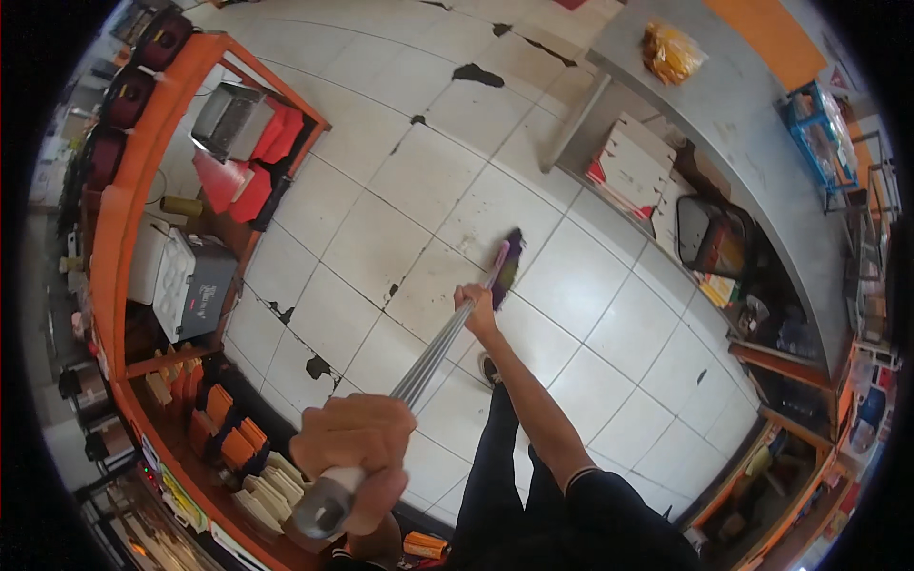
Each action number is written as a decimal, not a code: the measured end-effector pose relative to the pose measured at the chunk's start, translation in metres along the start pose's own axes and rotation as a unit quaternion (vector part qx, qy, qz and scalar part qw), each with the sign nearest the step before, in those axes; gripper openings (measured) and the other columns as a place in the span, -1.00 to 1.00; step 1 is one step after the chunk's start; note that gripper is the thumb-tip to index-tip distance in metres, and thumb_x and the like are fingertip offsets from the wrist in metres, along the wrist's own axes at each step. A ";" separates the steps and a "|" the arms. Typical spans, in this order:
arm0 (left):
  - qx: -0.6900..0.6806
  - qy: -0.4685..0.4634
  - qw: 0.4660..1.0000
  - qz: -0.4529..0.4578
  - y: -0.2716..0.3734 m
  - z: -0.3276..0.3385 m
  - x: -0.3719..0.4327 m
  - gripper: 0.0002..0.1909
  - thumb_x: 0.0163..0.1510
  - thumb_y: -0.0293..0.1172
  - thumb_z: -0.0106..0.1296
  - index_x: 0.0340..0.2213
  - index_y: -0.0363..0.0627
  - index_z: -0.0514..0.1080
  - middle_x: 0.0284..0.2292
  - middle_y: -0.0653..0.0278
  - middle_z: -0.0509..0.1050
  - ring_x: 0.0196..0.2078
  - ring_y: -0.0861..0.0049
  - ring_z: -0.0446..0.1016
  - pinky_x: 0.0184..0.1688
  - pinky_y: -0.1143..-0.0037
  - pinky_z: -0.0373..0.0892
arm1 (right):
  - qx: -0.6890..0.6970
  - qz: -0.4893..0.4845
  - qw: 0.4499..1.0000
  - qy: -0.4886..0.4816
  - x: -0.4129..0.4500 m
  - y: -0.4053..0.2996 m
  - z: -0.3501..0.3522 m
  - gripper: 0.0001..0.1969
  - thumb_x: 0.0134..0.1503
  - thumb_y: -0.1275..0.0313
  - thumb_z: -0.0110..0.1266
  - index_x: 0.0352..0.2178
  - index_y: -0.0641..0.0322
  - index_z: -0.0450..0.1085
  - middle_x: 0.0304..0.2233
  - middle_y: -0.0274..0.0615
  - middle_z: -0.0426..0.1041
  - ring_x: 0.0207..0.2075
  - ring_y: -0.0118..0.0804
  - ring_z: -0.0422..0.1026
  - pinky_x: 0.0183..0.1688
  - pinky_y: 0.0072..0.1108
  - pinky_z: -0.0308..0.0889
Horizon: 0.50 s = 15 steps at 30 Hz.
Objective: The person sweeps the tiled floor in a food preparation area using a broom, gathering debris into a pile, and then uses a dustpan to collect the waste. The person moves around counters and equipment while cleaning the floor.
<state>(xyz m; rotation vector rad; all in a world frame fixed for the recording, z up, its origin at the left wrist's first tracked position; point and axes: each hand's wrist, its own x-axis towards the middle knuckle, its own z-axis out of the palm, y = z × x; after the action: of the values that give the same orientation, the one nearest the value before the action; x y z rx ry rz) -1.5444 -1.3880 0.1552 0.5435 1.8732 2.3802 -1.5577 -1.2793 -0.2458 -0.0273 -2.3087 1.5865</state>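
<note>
Both my hands are on one broom, whose silvery striped handle (432,364) slants away from me toward the floor. Close to the camera, my left hand (353,450) wraps the top of the handle, just below its grey end cap (321,510). Farther down the shaft my right hand (477,308) grips it, arm stretched out. The purple broom head (508,271) rests on the white tiled floor (400,214), its dark bristles partly behind my right hand. Loose specks of dirt (468,246) lie on the tiles to the left of the bristles.
An orange shelving counter (107,271) runs along the left, holding a metal bin (230,121), a grey box (196,285) and stacked cartons. At right stands a steel table (742,93) with flat boxes (635,160) and a black-framed item beneath. Several tiles have broken, dark gaps (478,75).
</note>
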 end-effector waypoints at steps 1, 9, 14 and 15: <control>0.033 -0.005 0.999 0.006 0.005 0.000 0.003 -0.81 -0.47 -0.55 -0.07 -0.87 -0.26 0.12 -0.86 0.28 0.10 -0.84 0.49 0.05 -0.75 0.58 0.04 | 0.031 0.009 0.999 -0.020 0.020 -0.007 0.003 -0.78 -0.22 0.65 -0.08 -0.83 0.27 0.10 -0.82 -0.15 0.16 -0.73 -0.22 0.19 -0.60 -0.49 0.06; 0.123 -0.069 0.974 0.179 0.116 0.079 0.018 -0.74 -0.39 -0.39 0.15 -0.58 -0.06 0.29 -0.64 0.42 0.37 -0.60 0.55 0.36 -0.51 0.53 0.22 | 0.112 -0.037 0.992 0.042 0.066 -0.187 -0.074 -0.92 -0.15 0.63 0.00 -0.56 0.25 0.28 -0.50 -0.22 0.33 -0.42 -0.40 0.29 -0.31 -0.60 0.21; -0.015 -0.145 0.970 0.195 0.166 0.130 0.003 -0.50 -0.41 -0.33 0.17 -0.34 -0.18 0.27 -0.41 0.17 0.37 -0.29 0.29 0.37 -0.23 0.34 0.22 | 0.218 0.127 0.967 -0.025 0.029 -0.311 -0.156 -0.70 -0.04 0.53 -0.11 -0.79 0.22 0.03 -0.72 -0.38 0.06 -0.60 -0.56 0.04 -0.56 -0.68 -0.07; -0.049 -0.073 0.949 0.302 0.159 0.128 -0.005 -0.39 -0.42 -0.30 0.22 -0.25 -0.14 0.23 -0.30 0.20 0.35 -0.23 0.28 0.34 -0.18 0.37 0.17 | 0.238 0.138 0.959 -0.066 0.030 -0.326 -0.163 -0.67 -0.02 0.51 -0.12 -0.80 0.19 -0.01 -0.73 -0.40 0.00 -0.62 -0.57 -0.02 -0.58 -0.67 -0.13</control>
<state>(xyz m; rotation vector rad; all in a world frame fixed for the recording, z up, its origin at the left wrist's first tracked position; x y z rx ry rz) -1.4730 -1.3113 0.3309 1.4136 1.6848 2.6481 -1.4827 -1.2490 0.1103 -0.1378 -2.0172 2.3145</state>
